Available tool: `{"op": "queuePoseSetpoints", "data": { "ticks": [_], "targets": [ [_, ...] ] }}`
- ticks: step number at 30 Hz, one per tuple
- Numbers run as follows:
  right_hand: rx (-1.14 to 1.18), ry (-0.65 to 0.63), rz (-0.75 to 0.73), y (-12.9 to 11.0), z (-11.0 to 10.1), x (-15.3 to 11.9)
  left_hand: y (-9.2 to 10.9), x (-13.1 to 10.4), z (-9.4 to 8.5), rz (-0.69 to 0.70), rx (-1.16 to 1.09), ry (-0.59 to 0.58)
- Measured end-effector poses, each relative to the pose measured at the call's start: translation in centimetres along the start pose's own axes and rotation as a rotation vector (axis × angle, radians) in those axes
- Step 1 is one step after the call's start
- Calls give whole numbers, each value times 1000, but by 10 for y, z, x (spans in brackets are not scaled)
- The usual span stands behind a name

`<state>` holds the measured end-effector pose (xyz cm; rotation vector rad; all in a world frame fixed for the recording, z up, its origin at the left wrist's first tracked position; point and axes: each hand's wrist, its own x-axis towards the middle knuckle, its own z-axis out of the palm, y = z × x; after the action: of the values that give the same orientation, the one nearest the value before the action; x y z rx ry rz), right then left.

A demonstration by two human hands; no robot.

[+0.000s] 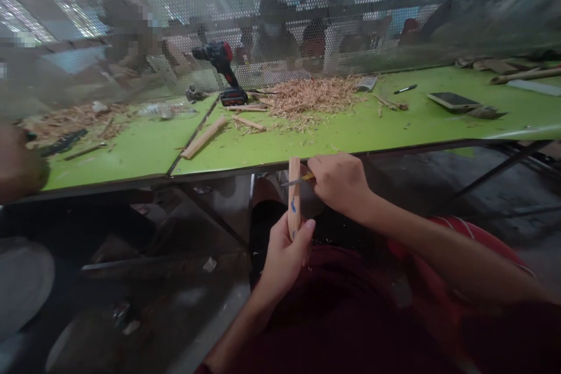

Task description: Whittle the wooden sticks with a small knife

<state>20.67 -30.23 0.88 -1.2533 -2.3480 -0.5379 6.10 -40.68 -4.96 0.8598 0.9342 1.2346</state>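
A pale wooden stick (pixel 294 194) with blue marks stands nearly upright over my lap, just in front of the bench edge. Wrapped round its lower end is my left hand (pixel 287 248), thumb along the side. My right hand (pixel 339 182) is closed on the yellow handle of a knife (pixel 291 182). The blade lies across the upper part of the stick and appears to touch it. Most of the handle is hidden by my fingers.
On the green bench (pixel 350 140) are a heap of wood shavings (pixel 313 96), a cordless drill (pixel 223 70), a wooden piece (pixel 204 137), a pen (pixel 405 89) and a phone (pixel 453 100). Perforated mesh (pixel 280 29) rises behind. Another person's hand (pixel 20 163) is at the left.
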Motion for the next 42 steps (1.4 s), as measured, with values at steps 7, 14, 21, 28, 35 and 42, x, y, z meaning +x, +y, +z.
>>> {"op": "queuePoseSetpoints", "data": {
  "ticks": [7, 14, 21, 28, 35, 42],
  "targets": [
    [-38, 25, -20, -7, 13, 54, 21, 10, -3, 62, -98, 70],
    [-4, -43, -11, -8, 15, 89, 25, 10, -12, 88, -54, 98],
    [-35, -90, 244, 54, 0, 111, 20, -5, -7, -10, -110, -15],
    [51, -179, 73, 7, -7, 38, 11, 13, -8, 74, -185, -52],
    [-20, -155, 164, -11, 1, 41, 8, 11, -1, 149, -58, 58],
    [-86, -275, 134, -16, 2, 56, 4, 14, -4, 202, 115, 235]
  ]
}}
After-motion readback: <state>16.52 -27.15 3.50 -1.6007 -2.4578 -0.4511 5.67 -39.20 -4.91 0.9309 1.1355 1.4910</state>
